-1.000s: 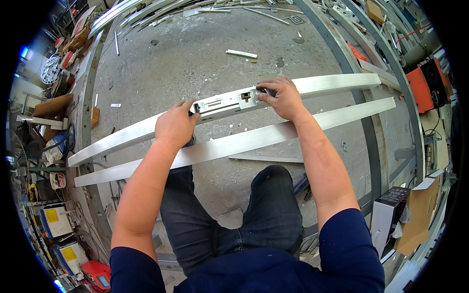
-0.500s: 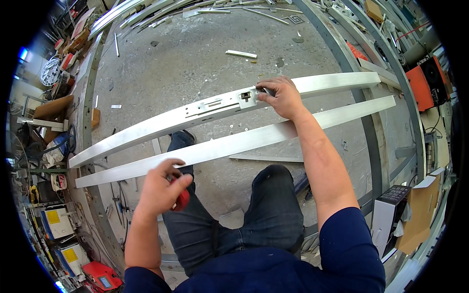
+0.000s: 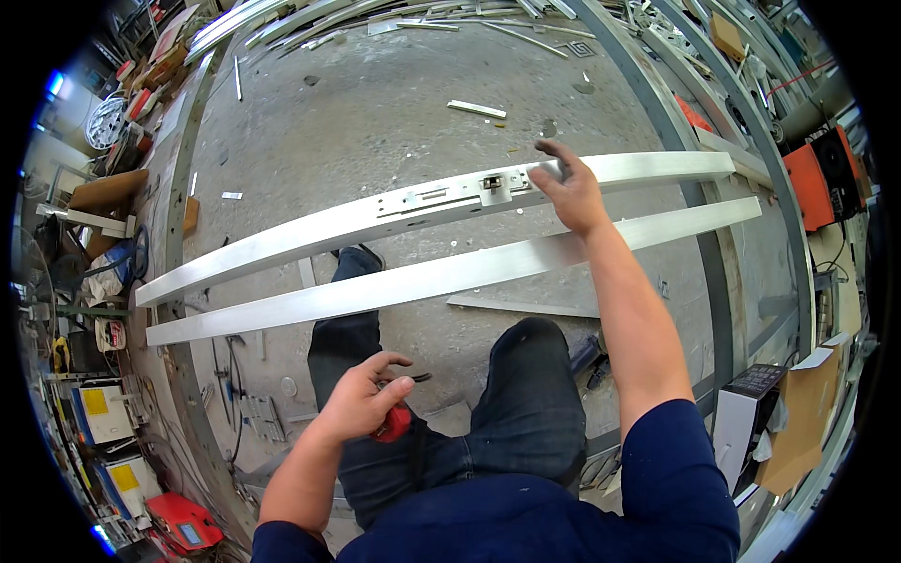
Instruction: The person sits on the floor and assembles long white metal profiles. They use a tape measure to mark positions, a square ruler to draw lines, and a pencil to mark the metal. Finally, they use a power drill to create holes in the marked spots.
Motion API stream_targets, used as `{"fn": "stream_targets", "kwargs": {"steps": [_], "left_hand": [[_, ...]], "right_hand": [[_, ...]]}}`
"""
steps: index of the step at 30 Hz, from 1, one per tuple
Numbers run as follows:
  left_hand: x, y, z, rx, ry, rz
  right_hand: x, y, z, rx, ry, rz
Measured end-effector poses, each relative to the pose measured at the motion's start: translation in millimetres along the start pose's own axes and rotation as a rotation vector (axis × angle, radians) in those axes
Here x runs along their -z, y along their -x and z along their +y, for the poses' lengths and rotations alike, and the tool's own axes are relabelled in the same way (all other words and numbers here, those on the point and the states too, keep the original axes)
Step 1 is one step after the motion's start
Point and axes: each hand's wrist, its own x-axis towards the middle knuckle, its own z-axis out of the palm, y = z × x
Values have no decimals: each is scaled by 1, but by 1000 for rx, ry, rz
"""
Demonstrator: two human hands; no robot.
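Two long silvery metal bars lie side by side across the frame in front of me. On the far bar (image 3: 282,251) sits a lock plate (image 3: 441,195) with a slot and a small square opening. My right hand (image 3: 571,192) is at the right end of this plate, thumb and fingers apart, with nothing visible in its grasp. The near bar (image 3: 413,281) passes beneath my right wrist. Above my lap, my left hand (image 3: 364,402) is closed around a red rounded object (image 3: 394,425) with a dark curved part; my fingers hide most of it.
Grey steel beams (image 3: 718,272) support the bars at both sides. Metal offcuts (image 3: 477,109) lie on the concrete floor. At right stand an orange machine (image 3: 809,190) and an open cardboard box (image 3: 798,422); at lower left, a red device (image 3: 186,521).
My left hand has moved right and down, away from the near bar, still holding the red object. My right hand has opened and shifted slightly right. The whole view has shifted a little.
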Motion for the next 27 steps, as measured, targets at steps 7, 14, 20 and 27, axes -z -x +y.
{"fn": "stream_targets", "kwargs": {"steps": [7,14,20,27], "left_hand": [[-51,-8,-56,52,248,-171],[-73,-3,-50,3,-56,-193],[-71,5,-40,-75,-209,-245],[15,48,-34,51,-335,-376]], "right_hand": [[-16,179,-103,-100,-206,-944],[-52,273,-85,-179,-236,-862],[-45,275,-81,-291,-326,-956],[111,188,-37,-716,-324,-404]]}}
